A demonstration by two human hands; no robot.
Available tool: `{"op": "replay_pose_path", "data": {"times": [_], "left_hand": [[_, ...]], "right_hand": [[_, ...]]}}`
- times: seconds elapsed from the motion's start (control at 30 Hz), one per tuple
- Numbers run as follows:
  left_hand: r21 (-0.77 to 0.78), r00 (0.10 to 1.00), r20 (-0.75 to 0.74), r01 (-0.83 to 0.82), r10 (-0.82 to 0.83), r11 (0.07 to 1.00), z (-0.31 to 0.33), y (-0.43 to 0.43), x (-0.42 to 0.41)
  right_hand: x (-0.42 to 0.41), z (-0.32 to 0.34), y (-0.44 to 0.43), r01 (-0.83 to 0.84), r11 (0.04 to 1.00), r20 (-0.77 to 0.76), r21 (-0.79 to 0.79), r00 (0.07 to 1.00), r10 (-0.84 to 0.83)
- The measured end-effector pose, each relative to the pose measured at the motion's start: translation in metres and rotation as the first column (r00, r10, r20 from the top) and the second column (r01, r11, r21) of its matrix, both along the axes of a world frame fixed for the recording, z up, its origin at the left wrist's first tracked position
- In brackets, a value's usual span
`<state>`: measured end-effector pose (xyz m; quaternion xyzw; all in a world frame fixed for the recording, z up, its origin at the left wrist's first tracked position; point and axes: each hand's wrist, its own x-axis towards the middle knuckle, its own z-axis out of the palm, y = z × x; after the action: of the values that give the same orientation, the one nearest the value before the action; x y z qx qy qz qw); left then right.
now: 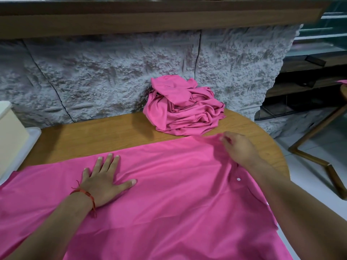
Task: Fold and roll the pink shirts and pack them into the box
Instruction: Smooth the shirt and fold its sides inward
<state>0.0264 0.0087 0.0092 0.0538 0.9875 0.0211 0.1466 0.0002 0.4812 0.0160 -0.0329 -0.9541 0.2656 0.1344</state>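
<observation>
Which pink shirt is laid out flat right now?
The spread shirt on the near table: left hand presses flat on it, right hand pinches its far edge. The others sit crumpled in a heap by the stone wall.

Smooth cloth shirt (169, 194); wooden table (93, 139) (matt)

Light wooden tabletop (105, 136), rounded at its right end, sits tight against a rough grey stone-look wall (84, 76). Above that, a dark wooden ledge (150, 17) runs across. Off right: pale floor tiles (309, 184), an angled wooden furniture leg (317, 127), dark open shelves (300, 87), and glass louvres (330, 32) up top.
</observation>
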Motion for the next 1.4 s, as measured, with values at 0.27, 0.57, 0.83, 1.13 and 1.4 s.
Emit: {"op": "replay_pose_path", "data": {"times": [0.27,0.57,0.83,1.13,1.4], "left_hand": [[0.034,1.0,-0.013,0.001,0.0,0.999,0.001,-0.004,-0.001],[0.053,0.985,-0.118,0.133,-0.126,0.99,-0.003,-0.018,0.0],[0.142,0.813,-0.474,0.45,-0.339,0.881,0.004,-0.022,0.007],[0.141,0.844,-0.41,0.432,-0.345,0.89,0.008,-0.019,0.018],[0.318,0.923,-0.326,0.31,-0.203,0.896,0.011,-0.018,0.009]], "right_hand": [[-0.029,0.0,0.021,0.442,0.875,0.392,-0.199,0.854,-0.342],[-0.035,-0.004,0.01,0.431,0.9,0.301,0.072,0.851,-0.431],[-0.038,-0.008,0.009,0.437,0.89,0.253,0.128,0.854,-0.455],[-0.039,-0.005,0.01,0.421,0.899,0.264,0.123,0.859,-0.438],[-0.037,-0.004,0.006,0.421,0.883,0.256,0.209,0.847,-0.465]]}}
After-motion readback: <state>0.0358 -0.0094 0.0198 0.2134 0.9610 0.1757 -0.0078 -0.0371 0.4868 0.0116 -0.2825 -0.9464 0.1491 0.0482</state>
